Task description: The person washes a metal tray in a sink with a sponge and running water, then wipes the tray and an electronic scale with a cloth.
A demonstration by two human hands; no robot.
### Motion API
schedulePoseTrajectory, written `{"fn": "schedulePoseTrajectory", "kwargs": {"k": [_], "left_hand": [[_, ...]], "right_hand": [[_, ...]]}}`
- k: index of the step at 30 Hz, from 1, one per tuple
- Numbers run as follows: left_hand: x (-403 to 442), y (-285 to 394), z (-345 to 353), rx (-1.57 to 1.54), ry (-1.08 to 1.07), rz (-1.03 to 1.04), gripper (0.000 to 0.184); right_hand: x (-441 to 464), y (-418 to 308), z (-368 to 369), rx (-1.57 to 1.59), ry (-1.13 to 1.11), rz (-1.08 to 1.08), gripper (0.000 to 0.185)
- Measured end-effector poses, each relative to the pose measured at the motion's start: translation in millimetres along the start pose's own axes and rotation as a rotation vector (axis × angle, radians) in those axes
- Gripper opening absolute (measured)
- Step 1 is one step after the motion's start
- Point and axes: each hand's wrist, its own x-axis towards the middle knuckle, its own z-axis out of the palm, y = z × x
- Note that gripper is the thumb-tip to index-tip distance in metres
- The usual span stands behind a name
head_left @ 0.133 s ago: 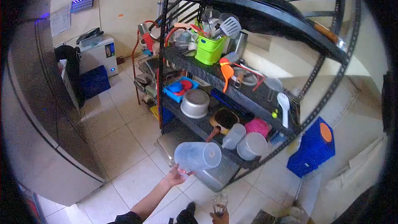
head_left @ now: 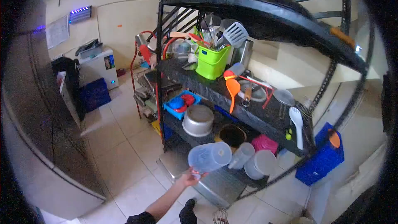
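My left hand [head_left: 192, 177] grips a large translucent plastic jug [head_left: 207, 157] from below, fingers closed at its underside. The jug is tipped on its side, its round end facing right, in front of the lower shelf. Just right of it on that shelf are a smaller clear jug [head_left: 242, 156] and a white translucent tub [head_left: 260, 165]. Behind stands a silver pot [head_left: 198, 121]. At the bottom edge the wires of a whisk [head_left: 220, 215] point upward; my right hand lies below the frame, hidden from sight.
A black metal rack [head_left: 195, 74] carries a green utensil bucket [head_left: 212, 61], an orange ladle [head_left: 233, 92] and a white serving spoon [head_left: 297, 126]. A steel fridge [head_left: 54, 153] stands left. To the right is a blue container [head_left: 321, 157]. A metal lid or tray [head_left: 215, 186] lies low beneath the rack.
My left hand and the jug have shifted right, nearer the smaller jug. The whisk has dropped lower in view, and my right hand has left the frame. The whole view has tilted slightly.
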Motion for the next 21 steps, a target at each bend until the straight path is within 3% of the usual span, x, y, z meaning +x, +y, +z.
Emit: {"fn": "schedulePoseTrajectory", "kwargs": {"k": [2, 3, 5, 7, 9, 12, 14, 17, 19, 21], "left_hand": [[85.9, 16.4, 33.1, -0.102, -0.090, -0.125, 0.037], [117.7, 29.9, 53.1, 0.175, -0.022, 0.091, 0.036], [134.8, 67.3, 70.0, 0.425, 0.105, 0.301, 0.035], [162.0, 90.2, 84.9, -0.077, 0.154, -0.115, 0.041], [205.7, 112.0, 73.4, -0.020, 0.144, -0.133, 0.045], [222.6, 144.2, 62.2, 0.160, 0.291, 0.128, 0.045], [224.3, 164.2, 57.6, -0.467, 0.254, -0.367, 0.051], [234.4, 160.3, 63.7, -0.357, 0.440, -0.260, 0.058], [258.5, 177.8, 25.6, -0.369, 0.434, -0.281, 0.068], [263.4, 174.0, 27.9, -0.019, 0.285, -0.254, 0.064]], "right_hand": [[76.6, 2.5, -17.3, -0.101, 0.053, -0.015, 0.052], [125.4, 3.2, -11.0, -0.149, 0.091, -0.124, 0.051], [173.9, 10.5, 14.8, -0.239, 0.145, -0.257, 0.050], [182.4, 10.1, 11.2, -0.386, 0.200, -0.350, 0.049], [213.5, -19.6, 7.4, -0.366, 0.208, -0.269, 0.049], [259.0, -62.8, 4.3, -0.327, 0.240, -0.185, 0.050], [282.1, -90.2, 6.3, -0.311, 0.286, -0.156, 0.050], [309.3, -145.2, 9.6, -0.283, 0.388, -0.171, 0.051], [325.9, -190.1, 13.6, -0.251, 0.482, -0.239, 0.052], [340.2, -248.5, 19.6, -0.215, 0.591, -0.339, 0.052]]}}
